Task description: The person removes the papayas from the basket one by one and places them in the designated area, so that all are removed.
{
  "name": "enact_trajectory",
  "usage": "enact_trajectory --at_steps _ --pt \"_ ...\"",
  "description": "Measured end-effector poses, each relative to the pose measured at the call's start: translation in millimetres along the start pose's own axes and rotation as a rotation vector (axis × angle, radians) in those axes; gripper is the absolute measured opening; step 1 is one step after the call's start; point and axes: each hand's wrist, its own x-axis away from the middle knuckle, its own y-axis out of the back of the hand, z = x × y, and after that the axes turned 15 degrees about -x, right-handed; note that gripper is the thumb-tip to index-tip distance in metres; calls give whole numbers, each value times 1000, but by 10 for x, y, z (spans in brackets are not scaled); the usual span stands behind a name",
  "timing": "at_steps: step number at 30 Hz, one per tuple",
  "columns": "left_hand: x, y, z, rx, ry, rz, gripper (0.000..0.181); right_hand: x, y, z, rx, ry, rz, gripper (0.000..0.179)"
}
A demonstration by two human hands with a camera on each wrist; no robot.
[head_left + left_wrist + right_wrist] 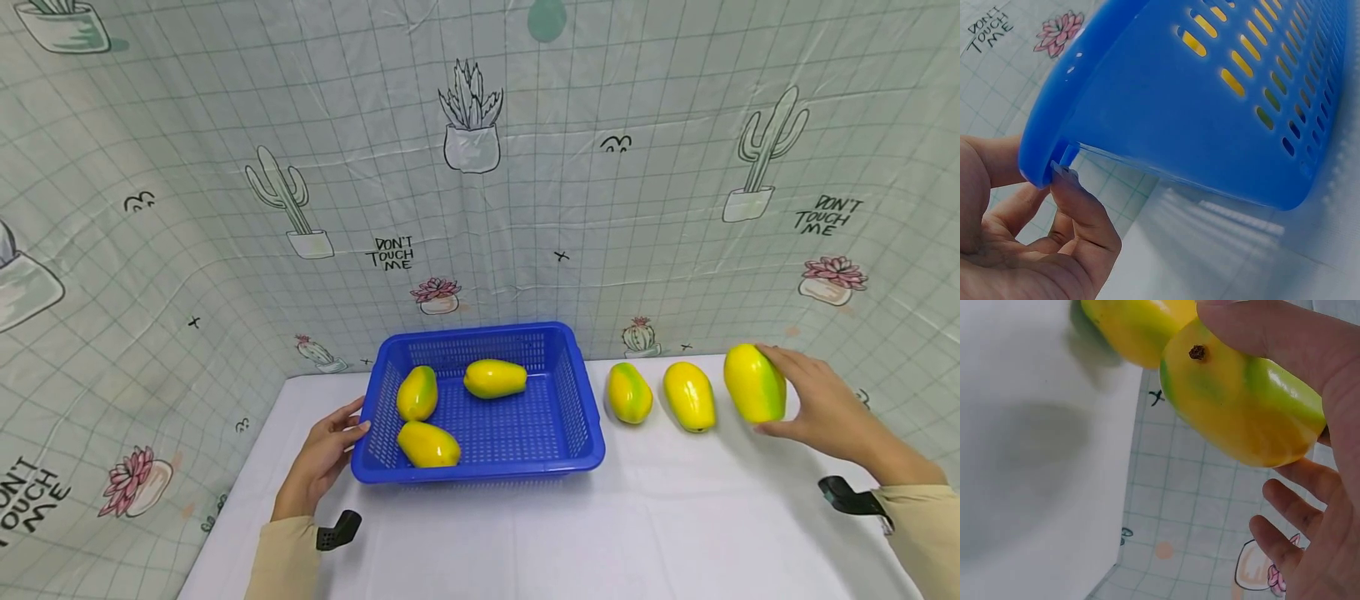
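My right hand [821, 408] holds a yellow-green papaya [753, 385] between thumb and fingers, raised above the white table at the right. In the right wrist view its brown stem end shows, and several fingers [1285, 547] stand off the fruit. Two more papayas, one with a green stripe [630, 393] and a plain yellow one [689, 397], lie between that hand and the blue basket [480, 472]. My left hand [322, 454] pinches the basket's left rim [1047, 125]. Inside lie three papayas: one upper left [417, 393], one lower left [428, 444], one near the back [495, 379].
A white cloth [525, 542] covers the table. Behind it and at both sides hangs a grid-patterned curtain [525, 208] printed with cacti, close to the basket's back edge. A small black camera [339, 530] sits on the left wrist, another [851, 497] on the right.
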Motion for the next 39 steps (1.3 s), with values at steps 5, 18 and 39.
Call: enact_trajectory --at_steps 5,18,39 --pt "-7 -4 3 10 -8 -2 60 25 -9 -63 12 -31 8 125" --pt "-16 -10 13 10 -7 -3 60 51 -117 -246 -6 -149 78 118" --pt "-10 -2 7 29 -9 4 60 -11 -334 -372 -52 -184 166 120"
